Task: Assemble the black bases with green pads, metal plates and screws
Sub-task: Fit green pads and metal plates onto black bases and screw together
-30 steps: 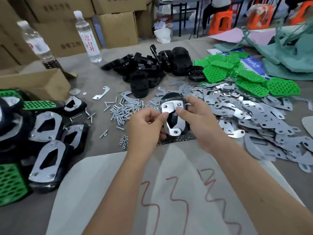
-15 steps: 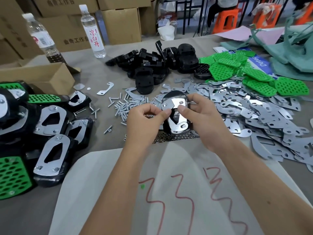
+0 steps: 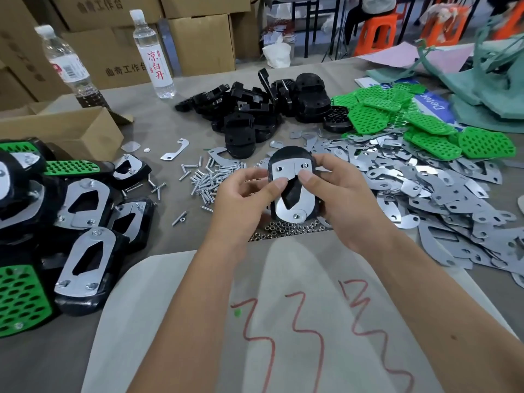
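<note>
Both hands hold one black base (image 3: 292, 194) upright above the table's middle, two metal plates (image 3: 289, 171) lying on its face. My left hand (image 3: 241, 202) grips its left edge, thumb pressing the left plate. My right hand (image 3: 343, 199) grips the right edge, thumb on the right plate. A screw head shows at the plates' lower end. Loose screws (image 3: 209, 177) lie just left of the hands, small nuts (image 3: 286, 231) just below the base. Bare black bases (image 3: 255, 109) are heaped behind, green pads (image 3: 425, 123) far right, loose metal plates (image 3: 425, 194) to the right.
Finished assemblies (image 3: 56, 222) are piled at the left edge beside an open cardboard box (image 3: 62, 129). Two water bottles (image 3: 153, 52) stand at the back left before stacked cartons. A white sheet with red scribbles (image 3: 283, 321) covers the near table. Teal fabric (image 3: 487, 89) lies far right.
The base in my hands has risen slightly in view and tilted more upright; both thumbs keep pressing the plates. The camera has tipped down a little.
</note>
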The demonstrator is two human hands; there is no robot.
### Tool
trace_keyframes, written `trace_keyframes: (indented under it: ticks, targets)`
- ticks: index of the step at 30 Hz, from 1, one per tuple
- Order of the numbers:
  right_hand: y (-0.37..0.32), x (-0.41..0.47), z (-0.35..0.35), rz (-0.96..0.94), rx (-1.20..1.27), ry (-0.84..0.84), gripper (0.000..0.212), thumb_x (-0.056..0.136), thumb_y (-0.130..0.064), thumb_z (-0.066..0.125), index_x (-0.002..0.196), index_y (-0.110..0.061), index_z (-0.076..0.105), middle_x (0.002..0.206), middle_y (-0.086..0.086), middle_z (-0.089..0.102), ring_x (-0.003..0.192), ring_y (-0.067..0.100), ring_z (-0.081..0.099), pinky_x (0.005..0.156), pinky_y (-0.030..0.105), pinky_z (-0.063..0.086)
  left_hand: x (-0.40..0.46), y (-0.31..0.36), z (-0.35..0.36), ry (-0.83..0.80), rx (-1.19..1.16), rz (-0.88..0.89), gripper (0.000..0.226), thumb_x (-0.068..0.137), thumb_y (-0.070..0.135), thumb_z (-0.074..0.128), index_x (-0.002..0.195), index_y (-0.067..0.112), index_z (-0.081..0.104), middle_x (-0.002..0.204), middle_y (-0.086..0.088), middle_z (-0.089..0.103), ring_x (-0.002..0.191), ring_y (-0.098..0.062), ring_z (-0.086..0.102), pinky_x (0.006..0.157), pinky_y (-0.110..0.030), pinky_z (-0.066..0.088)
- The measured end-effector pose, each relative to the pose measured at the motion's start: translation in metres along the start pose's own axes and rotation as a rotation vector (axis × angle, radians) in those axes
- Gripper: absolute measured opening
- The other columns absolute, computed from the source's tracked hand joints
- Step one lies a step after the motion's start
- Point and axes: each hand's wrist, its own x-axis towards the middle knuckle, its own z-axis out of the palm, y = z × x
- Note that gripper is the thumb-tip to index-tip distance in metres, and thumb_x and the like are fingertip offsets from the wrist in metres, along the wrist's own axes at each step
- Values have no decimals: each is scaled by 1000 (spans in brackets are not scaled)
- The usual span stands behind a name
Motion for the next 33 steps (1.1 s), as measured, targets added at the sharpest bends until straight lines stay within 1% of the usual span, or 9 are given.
trace_keyframes:
  ticks: [3, 6, 9, 11, 14, 19, 26, 29, 33]
  targets:
    - [1, 0, 2, -20, -54, -51, 24, 97, -32, 62, 117, -22, 71, 105, 21, 73, 83, 33, 71, 59, 43, 58, -2, 5, -2, -70, -59, 27, 7, 95, 23, 74, 99, 21, 79, 88, 0, 79, 67, -14, 71, 53, -27, 53]
    - [2, 3, 2, -71, -158, -58, 24, 102, -30, 60, 122, -21, 71, 110, 11, 74, 100, 28, 72, 73, 43, 61, 1, 6, -2, 56, -126, 64, 4, 94, 14, 74, 96, 12, 77, 97, -14, 79, 84, -25, 73, 77, -49, 62]
    - [2, 7, -12, -200, -616, -21, 8, 96, -21, 73, 104, -22, 72, 96, -9, 69, 97, 15, 67, 76, 25, 56, 7, 6, -7, 246, -201, 0, 10, 94, 13, 74, 89, 10, 66, 95, -19, 73, 84, -31, 67, 91, -69, 54]
    - [0, 6, -20, -225, -937, -144, 8, 89, -24, 81, 92, -28, 75, 89, -11, 65, 96, 16, 58, 78, 25, 46, 10, 5, -14, 304, -246, -33, 13, 94, 15, 74, 93, 10, 63, 93, -17, 70, 83, -30, 64, 91, -73, 52]
    - [-1, 3, -16, -157, -1125, -334, 12, 86, -36, 83, 96, -38, 76, 95, -12, 57, 101, 12, 43, 83, 23, 39, 12, 5, -21, 342, -279, -38, 15, 92, 16, 76, 92, 12, 61, 85, -8, 75, 78, -26, 68, 83, -55, 60]
    - [-1, 3, -11, -121, -1098, -351, 13, 88, -29, 82, 82, -32, 71, 92, -14, 58, 100, 3, 44, 81, 26, 39, 11, 4, -21, 325, -291, -58, 18, 90, 15, 76, 85, 14, 59, 74, -2, 74, 68, -21, 68, 68, -38, 56]
    - [-1, 3, -2, -118, -1127, -333, 12, 90, -31, 79, 87, -37, 70, 99, -9, 55, 103, 13, 45, 85, 30, 38, 8, 4, -13, 299, -232, -78, 15, 88, 15, 77, 92, 12, 62, 81, -7, 72, 74, -24, 65, 75, -42, 53]
    - [0, 2, 0, -146, -1134, -351, 17, 91, -24, 78, 82, -33, 67, 94, -10, 58, 101, 12, 47, 86, 29, 39, 8, 3, -11, 300, -206, -82, 19, 88, 15, 77, 82, 15, 59, 80, -8, 71, 74, -25, 64, 74, -44, 53]
    - [3, 3, 0, -158, -969, -166, 18, 97, -14, 68, 83, -24, 63, 80, -11, 64, 79, 10, 59, 73, 30, 48, 8, 2, -12, 294, -191, -79, 23, 88, 15, 77, 77, 18, 58, 76, -3, 73, 69, -22, 66, 70, -38, 55]
